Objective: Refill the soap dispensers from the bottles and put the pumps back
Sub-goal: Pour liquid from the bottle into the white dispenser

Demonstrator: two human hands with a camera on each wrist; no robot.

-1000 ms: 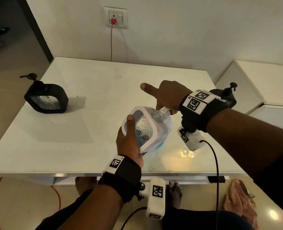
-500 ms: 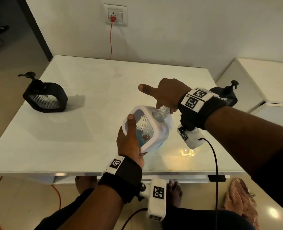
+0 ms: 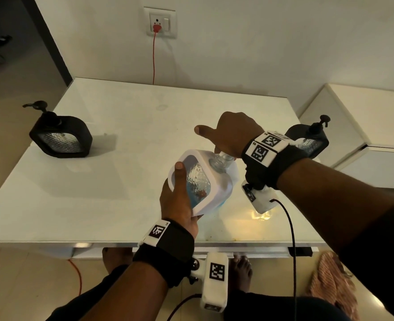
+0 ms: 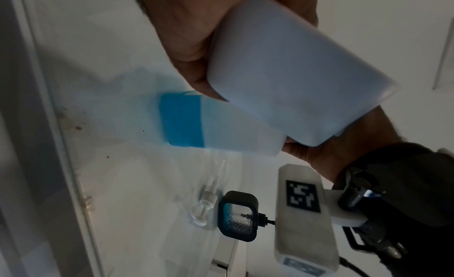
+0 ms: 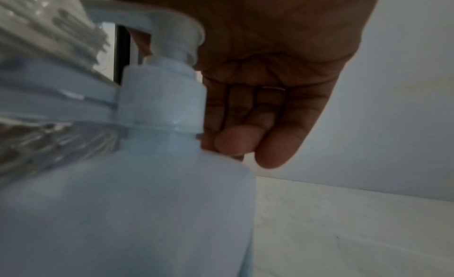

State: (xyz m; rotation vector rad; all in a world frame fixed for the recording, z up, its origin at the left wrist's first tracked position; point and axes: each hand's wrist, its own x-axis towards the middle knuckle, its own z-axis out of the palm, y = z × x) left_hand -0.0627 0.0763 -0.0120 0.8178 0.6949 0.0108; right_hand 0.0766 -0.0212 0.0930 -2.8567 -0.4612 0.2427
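Black wrist straps [image 3: 168, 249] carry white tagged camera units [image 3: 215, 281].

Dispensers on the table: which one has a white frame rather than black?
The white-framed dispenser, tilted in the left hand near the table's front edge. The other two, far left and far right, are black with pumps fitted.

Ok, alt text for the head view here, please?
Left hand grips a tilted white soap dispenser above a white table; right hand is at its neck. Two black dispensers stand at the table's sides.
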